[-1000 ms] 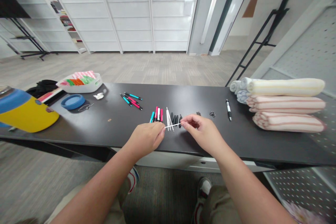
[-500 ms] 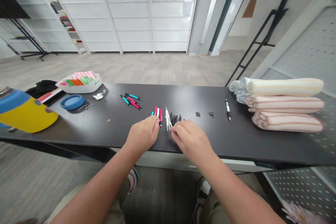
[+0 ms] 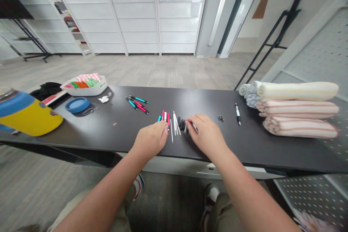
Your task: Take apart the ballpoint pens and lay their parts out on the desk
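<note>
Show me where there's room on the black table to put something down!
Bare room: along the far edge, between the colored pens and the black-and-white pen; and near the front edge, between the yellow-and-blue object and the left hand. It's crowded between both hands, where white sticks and black pieces lie.

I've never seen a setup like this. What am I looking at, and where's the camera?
No machine here, just a person's bare left hand and right hand. One camera, worn on the head, looks forward and down. On the dark table, thin white sticks lie between the hands, with coloured tubes at the left one and small black pieces at the right. Farther out are pens on the left and rolled cloths on the right. Whatever either hand may hold is hidden.
</note>
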Motion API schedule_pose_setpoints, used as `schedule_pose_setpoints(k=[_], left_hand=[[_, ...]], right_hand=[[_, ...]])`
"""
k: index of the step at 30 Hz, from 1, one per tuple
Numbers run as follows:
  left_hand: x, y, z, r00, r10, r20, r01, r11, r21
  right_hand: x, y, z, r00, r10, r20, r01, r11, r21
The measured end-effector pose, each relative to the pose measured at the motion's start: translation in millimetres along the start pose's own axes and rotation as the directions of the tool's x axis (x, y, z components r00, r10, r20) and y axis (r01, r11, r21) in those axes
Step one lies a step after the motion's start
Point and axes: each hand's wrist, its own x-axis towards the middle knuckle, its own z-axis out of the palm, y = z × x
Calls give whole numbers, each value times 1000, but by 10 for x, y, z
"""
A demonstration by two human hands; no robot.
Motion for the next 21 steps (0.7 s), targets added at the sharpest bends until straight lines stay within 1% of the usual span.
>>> schedule_pose_setpoints(k=[1,3,6,8,11,14,17,21], left_hand=[[0,0,4,1000,6,1,-6,1000,-4],[-1,-2,13,1000,14,-1,-14,1000,-9],[-4,-11,24,1000,17,-3,-17,1000,1],[-5,-17,27,1000,19,2,-19,1000,8],[-5,-22,25,1000,17,6,-17,1000,9],[-5,-20,18,1000,13,5,-13,1000,1],[-5,-10,9,1000,11,2,-11,1000,-8],[-2,0,-2,1000,11,11,-10,1000,-5]], right_hand=[[34,119,-16,1000,25,17,-25,1000,-11],[95,327,-25,996,34,85,-34,999,2],[164,496,-5,985,18,170,-34,995,90],[208,521,8,981,10,194,-34,992,124],[281,502,21,978,21,206,-47,991,123],[340,483,39,978,6,208,-33,992,124],[365,479,59,978,-8,207,-14,995,103],[364,485,59,976,11,219,-24,998,58]])
